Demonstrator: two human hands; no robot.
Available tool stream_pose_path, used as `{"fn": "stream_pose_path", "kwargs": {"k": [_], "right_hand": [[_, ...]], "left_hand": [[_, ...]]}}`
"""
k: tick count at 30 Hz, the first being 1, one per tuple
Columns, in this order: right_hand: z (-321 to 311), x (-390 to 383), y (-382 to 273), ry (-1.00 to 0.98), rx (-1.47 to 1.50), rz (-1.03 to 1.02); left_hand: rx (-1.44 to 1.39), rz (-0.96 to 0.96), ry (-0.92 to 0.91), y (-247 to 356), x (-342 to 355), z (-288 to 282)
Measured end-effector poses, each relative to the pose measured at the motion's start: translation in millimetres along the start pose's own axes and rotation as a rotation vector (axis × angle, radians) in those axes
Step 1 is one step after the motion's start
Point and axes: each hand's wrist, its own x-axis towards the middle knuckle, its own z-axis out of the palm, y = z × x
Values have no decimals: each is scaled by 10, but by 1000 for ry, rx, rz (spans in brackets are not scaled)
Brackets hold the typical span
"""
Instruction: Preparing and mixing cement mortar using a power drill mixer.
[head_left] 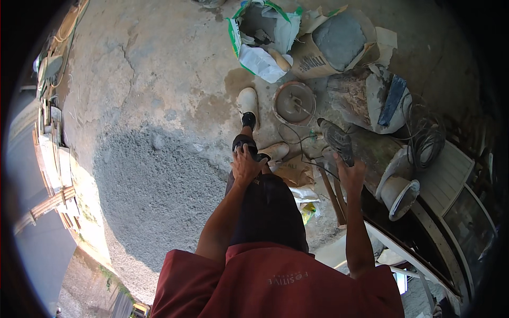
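My left hand [246, 165] rests on my dark-clad leg near the knee, its fingers spread. My right hand [348, 172] grips a grey, dirty power tool [336, 140] with a dark cord, held toward the right of the view. Ahead of it is a round bucket [283, 103] of grey material with a metal piece across it, just right of my light boot [247, 103]. Below the tool lie a crumpled brown bag [291, 169] and long wooden handles [335, 199]; the tool's far end is small and hard to make out.
An open green-white sack [245, 55] and brown sack of grey powder [339, 42] lie ahead. Right are cylindrical pieces [397, 199], a blue strip [392, 100], coiled cable [427, 143] and panels [450, 169]. Gravel [143, 196] lies left on cracked concrete, with stacked boards [50, 148] along the edge.
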Motion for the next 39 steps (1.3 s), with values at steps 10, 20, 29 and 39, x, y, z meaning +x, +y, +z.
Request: {"fn": "stream_pose_path", "kwargs": {"k": [10,20,29,39], "right_hand": [[1000,513,207,-34,-12,-26],[25,-689,355,116,207,69],[537,-1488,810,168,313,134],[984,-2010,1127,167,386,163]], "left_hand": [[18,21,-1,45,0,-46],[175,88,70,156,43,6],[-455,475,-412,777,-121,903],[-904,71,-596,1320,-863,1155]]}}
